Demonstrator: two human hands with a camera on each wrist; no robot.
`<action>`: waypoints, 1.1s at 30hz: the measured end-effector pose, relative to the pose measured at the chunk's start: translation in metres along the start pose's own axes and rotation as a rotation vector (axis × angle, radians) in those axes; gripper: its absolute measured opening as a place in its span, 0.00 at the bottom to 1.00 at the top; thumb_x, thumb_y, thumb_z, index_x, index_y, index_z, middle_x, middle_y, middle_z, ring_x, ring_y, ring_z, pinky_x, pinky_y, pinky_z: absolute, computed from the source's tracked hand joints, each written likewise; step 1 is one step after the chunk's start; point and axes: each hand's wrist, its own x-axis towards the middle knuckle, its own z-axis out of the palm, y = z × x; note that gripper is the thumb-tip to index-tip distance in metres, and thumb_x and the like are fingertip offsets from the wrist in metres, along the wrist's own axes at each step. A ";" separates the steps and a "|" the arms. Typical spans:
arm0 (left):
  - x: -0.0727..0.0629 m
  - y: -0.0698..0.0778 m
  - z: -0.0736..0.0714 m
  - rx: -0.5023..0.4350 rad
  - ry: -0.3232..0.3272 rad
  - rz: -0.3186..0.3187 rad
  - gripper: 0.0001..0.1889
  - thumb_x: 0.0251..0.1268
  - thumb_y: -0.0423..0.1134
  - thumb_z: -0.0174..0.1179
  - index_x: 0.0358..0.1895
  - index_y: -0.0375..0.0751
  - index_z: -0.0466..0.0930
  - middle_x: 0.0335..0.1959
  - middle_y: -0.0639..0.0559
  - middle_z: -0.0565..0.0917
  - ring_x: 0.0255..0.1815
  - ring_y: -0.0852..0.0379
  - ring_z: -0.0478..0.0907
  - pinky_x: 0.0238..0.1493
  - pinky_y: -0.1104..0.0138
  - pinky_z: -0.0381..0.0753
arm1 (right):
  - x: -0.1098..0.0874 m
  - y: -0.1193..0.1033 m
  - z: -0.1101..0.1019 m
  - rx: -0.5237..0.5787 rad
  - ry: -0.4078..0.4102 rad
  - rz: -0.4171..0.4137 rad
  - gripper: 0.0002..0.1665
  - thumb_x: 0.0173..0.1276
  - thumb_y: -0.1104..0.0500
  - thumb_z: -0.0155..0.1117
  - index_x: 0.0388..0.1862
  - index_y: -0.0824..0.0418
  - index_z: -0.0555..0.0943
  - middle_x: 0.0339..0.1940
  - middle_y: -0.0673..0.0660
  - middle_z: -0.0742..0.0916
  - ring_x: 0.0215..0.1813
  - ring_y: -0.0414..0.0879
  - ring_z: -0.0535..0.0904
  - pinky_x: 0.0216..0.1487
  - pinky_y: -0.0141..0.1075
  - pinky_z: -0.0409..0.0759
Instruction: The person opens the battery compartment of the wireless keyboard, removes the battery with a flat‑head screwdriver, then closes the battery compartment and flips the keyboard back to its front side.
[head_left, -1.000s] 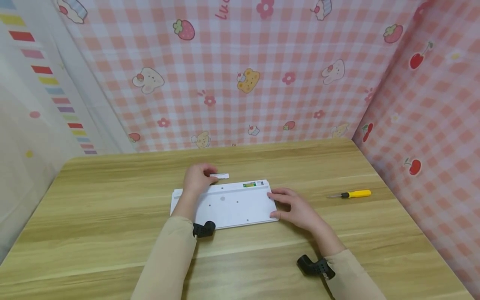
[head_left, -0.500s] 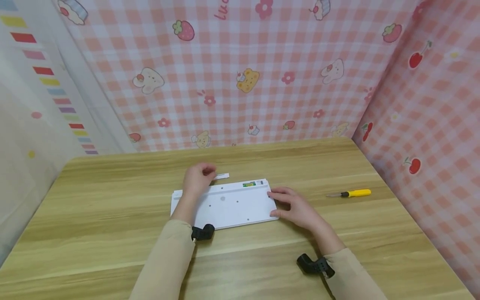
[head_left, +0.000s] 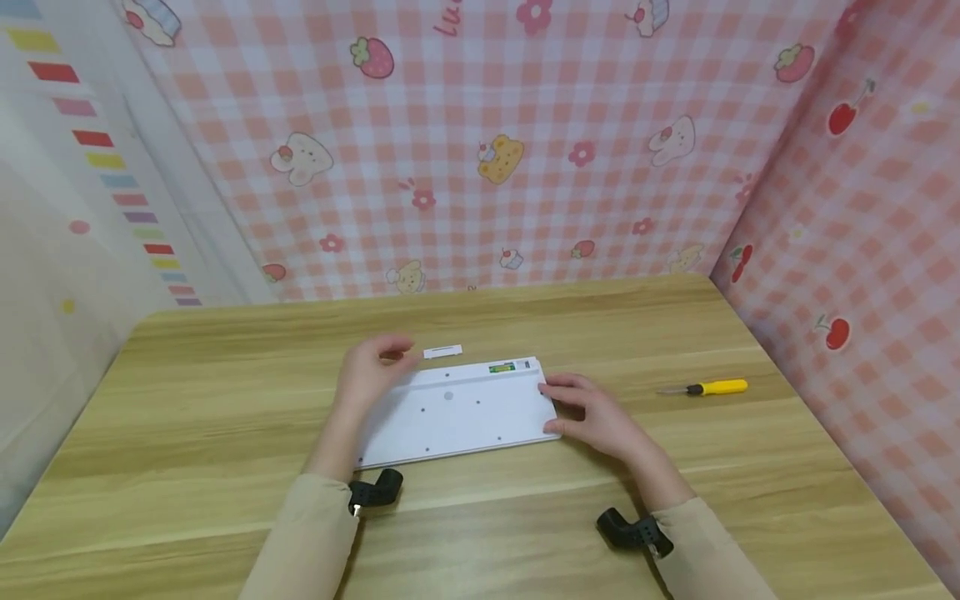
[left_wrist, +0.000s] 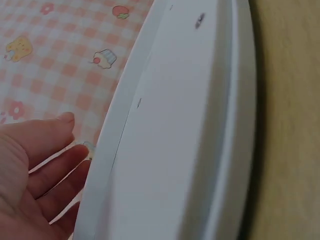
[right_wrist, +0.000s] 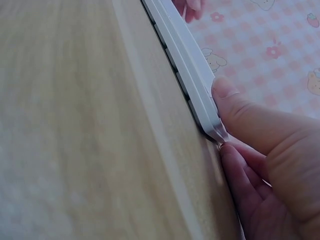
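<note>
A white keyboard lies face down on the table, its screw-dotted underside up. A green battery shows in the slot at its far right edge. Beyond the far edge lies a small white battery cover, apart from the keyboard. My left hand hovers over the keyboard's far left corner, left of the cover, holding nothing; in the left wrist view its fingers are loosely bent. My right hand grips the keyboard's right end, thumb on the underside and fingertips at the edge.
A screwdriver with a yellow handle lies to the right of my right hand. A pink checked cloth hangs along the table's far edge. Wood tabletop extends in front of the keyboard.
My left hand has let go of the battery cover and drawn back to the left, leaving the cover lying on the table. The right hand stays at the keyboard's right end.
</note>
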 end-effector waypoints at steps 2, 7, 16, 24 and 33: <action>-0.004 -0.005 -0.004 0.022 0.001 0.008 0.16 0.62 0.34 0.68 0.51 0.33 0.83 0.46 0.39 0.86 0.48 0.44 0.82 0.53 0.52 0.79 | 0.000 0.000 0.000 -0.001 0.001 -0.002 0.33 0.60 0.56 0.76 0.64 0.62 0.79 0.66 0.64 0.77 0.66 0.62 0.72 0.64 0.56 0.70; -0.012 -0.016 -0.010 0.024 -0.001 -0.014 0.15 0.62 0.36 0.69 0.51 0.35 0.84 0.44 0.42 0.87 0.45 0.46 0.83 0.51 0.53 0.80 | 0.001 0.001 -0.002 0.033 0.008 0.011 0.32 0.60 0.57 0.75 0.63 0.62 0.79 0.66 0.63 0.77 0.66 0.61 0.72 0.65 0.55 0.70; -0.017 -0.030 -0.010 -0.048 -0.054 0.005 0.17 0.55 0.34 0.74 0.48 0.34 0.87 0.47 0.43 0.87 0.54 0.45 0.81 0.60 0.53 0.74 | -0.002 0.003 -0.013 0.266 0.002 0.024 0.27 0.65 0.63 0.70 0.63 0.69 0.77 0.62 0.67 0.80 0.63 0.61 0.76 0.63 0.50 0.73; -0.019 -0.034 -0.010 -0.020 -0.095 -0.013 0.16 0.55 0.38 0.74 0.48 0.41 0.88 0.50 0.44 0.86 0.57 0.43 0.79 0.63 0.50 0.71 | -0.013 0.014 -0.043 0.309 0.053 0.126 0.30 0.68 0.63 0.67 0.66 0.71 0.73 0.59 0.67 0.82 0.61 0.60 0.78 0.63 0.51 0.73; -0.019 -0.035 -0.008 -0.043 -0.121 -0.008 0.15 0.57 0.38 0.73 0.48 0.42 0.88 0.50 0.45 0.86 0.58 0.43 0.78 0.64 0.49 0.69 | -0.044 0.024 -0.091 0.144 0.149 0.166 0.33 0.68 0.58 0.68 0.71 0.61 0.72 0.60 0.61 0.83 0.64 0.57 0.74 0.61 0.53 0.72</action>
